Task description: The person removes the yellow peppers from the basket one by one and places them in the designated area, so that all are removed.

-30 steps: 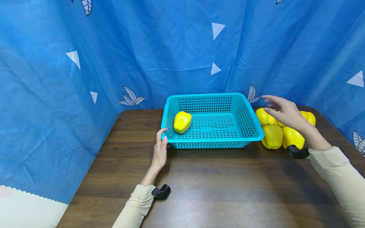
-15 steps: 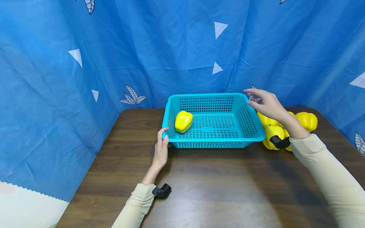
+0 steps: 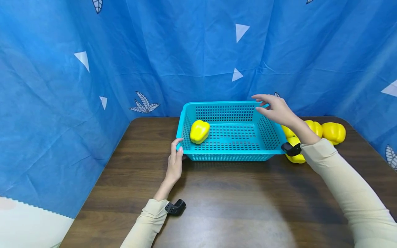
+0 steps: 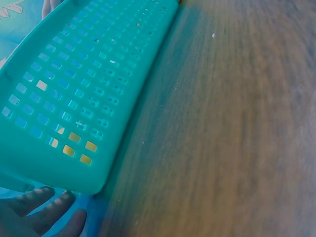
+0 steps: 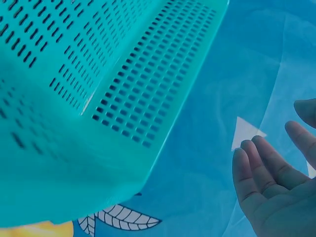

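Note:
A turquoise perforated plastic basket (image 3: 223, 152) stands on the table. Inside it, near the left end, lies one yellow bell pepper (image 3: 199, 132). My left hand (image 3: 175, 164) holds the basket's near left corner, index finger and thumb at the rim; in the left wrist view its other fingers (image 4: 47, 207) extend beside the end wall. Over the basket's far right corner hovers my right hand (image 3: 277, 109), palm empty and fingers loosely bent. The right wrist view shows those fingers (image 5: 269, 170) apart from the basket wall, in front of the blue cloth.
Several more yellow bell peppers (image 3: 333, 132) lie on the table to the right of the basket, partly hidden by the right forearm. A blue patterned curtain (image 3: 198, 51) hangs close behind the basket and along both sides. The wooden table (image 3: 223, 199) extends toward me.
My empty right hand has moved left, from above the peppers to above the basket's far right corner. The left hand, the basket and the pepper inside have stayed put.

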{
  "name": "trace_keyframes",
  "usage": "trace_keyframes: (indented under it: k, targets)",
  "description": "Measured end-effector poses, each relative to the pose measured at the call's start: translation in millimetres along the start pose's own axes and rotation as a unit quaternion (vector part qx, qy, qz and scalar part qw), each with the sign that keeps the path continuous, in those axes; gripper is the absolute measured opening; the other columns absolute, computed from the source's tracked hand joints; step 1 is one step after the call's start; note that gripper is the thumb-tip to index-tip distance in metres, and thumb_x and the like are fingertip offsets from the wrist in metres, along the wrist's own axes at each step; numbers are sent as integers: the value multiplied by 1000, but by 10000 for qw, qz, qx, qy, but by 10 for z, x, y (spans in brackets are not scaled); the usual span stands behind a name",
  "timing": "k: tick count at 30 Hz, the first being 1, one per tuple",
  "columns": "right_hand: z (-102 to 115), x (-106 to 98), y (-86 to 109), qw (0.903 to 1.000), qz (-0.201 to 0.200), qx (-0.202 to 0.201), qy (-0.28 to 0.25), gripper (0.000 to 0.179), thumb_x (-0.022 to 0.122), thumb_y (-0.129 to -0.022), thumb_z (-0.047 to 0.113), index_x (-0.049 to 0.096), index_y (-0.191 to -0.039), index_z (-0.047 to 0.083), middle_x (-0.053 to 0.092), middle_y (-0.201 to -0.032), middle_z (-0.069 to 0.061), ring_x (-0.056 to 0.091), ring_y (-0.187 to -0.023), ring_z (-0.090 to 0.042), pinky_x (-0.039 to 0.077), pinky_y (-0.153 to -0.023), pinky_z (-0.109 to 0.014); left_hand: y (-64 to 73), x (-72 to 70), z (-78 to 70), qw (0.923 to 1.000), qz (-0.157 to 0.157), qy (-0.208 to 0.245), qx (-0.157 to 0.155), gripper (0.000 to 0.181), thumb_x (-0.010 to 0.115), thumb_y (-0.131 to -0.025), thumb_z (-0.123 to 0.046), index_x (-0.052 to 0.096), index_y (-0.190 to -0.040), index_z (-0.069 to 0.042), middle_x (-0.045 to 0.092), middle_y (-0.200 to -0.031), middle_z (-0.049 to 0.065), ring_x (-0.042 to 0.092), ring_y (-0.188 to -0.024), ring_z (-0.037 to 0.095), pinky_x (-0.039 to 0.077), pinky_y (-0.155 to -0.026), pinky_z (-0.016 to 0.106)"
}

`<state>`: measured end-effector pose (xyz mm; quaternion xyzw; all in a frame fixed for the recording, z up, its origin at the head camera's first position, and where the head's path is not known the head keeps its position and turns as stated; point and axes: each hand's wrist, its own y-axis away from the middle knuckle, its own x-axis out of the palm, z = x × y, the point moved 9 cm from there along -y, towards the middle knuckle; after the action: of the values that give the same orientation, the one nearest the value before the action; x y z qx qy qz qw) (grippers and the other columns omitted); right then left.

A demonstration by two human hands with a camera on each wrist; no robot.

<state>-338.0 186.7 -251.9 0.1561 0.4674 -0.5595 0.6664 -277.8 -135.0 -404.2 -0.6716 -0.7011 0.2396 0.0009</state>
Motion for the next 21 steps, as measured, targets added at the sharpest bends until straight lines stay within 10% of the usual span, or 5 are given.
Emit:
trace_keyframes:
  k: [21]
  targets:
    - [186,473,-379,9985,354,-239,-344,42,53,-92,13,50,-133,5,56,-126,-22,56,-109,-35,48,-89,-51,-10,10,20,10000,71,40,-24,40,27,-100,-32,31,-138,-21,35,-147,12,47,-120,39,49,-91,55]
